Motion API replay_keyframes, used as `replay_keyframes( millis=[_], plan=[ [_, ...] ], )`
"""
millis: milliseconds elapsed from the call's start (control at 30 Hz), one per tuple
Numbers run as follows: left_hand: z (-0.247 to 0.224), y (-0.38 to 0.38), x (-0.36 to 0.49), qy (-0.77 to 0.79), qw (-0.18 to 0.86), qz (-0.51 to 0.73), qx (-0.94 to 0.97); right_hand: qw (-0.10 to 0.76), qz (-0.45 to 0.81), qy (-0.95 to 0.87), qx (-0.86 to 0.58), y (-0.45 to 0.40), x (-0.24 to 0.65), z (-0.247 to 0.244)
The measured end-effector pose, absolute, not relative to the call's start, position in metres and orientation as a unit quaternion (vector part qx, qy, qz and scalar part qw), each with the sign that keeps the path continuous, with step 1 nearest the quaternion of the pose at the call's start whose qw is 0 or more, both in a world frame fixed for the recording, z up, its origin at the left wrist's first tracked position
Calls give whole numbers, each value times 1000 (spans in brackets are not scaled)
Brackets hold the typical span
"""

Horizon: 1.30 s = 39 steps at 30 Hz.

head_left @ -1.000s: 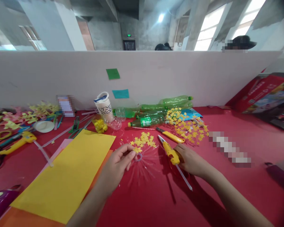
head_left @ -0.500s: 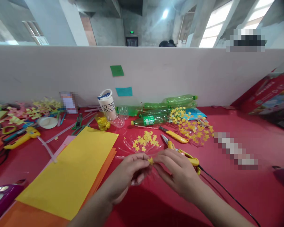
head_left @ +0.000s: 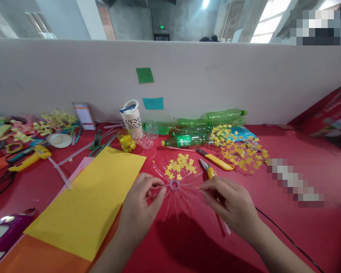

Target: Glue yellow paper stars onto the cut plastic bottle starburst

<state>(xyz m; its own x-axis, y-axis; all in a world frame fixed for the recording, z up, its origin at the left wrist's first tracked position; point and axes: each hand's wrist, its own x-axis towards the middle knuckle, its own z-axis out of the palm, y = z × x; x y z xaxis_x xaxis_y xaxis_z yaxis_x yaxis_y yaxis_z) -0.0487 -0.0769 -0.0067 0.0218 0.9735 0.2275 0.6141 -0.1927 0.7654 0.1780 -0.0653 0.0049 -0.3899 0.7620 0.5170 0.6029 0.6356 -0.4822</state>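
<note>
Head view: a ring-necked clear plastic fringe [head_left: 174, 189] lies mid-bench, strips splayed, between two pinching hands.
The left hand [head_left: 143, 203] pinches one clear strip beside the ring; the right hand [head_left: 230, 199] pinches a small yellow piece [head_left: 197, 187], seen nearly edge-on, and whether it touches a strip I cannot tell. Loose yellow stars [head_left: 180, 166] lie just behind the ring, over the far strips. A yellow glue gun [head_left: 211, 173] is partly hidden behind the right hand, a yellow cutter [head_left: 216, 161] just past it. Green bottles [head_left: 194, 141] and a white cup [head_left: 133, 123] stand or lie toward the back edge of the bench [head_left: 301, 167], below the partition [head_left: 74, 76]; a yellow sheet [head_left: 88, 201] covers its left front.
</note>
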Motion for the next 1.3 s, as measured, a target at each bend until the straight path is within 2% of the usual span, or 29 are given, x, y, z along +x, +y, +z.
replay_keyframes(
  millis=[233,567,1000,1300],
  plan=[
    [-31,-73,-30,598,128,337,716,339,209,-807,-436,-64,159,-2],
    [-46,-70,-25,597,159,365,696,325,366,-712,-503,-54,135,-23],
    [-48,-70,-21,599,251,372,664,346,546,-566,-511,-50,133,-32],
    [-47,-69,-18,602,290,371,645,337,576,-535,-518,-48,133,-34]
  ],
)
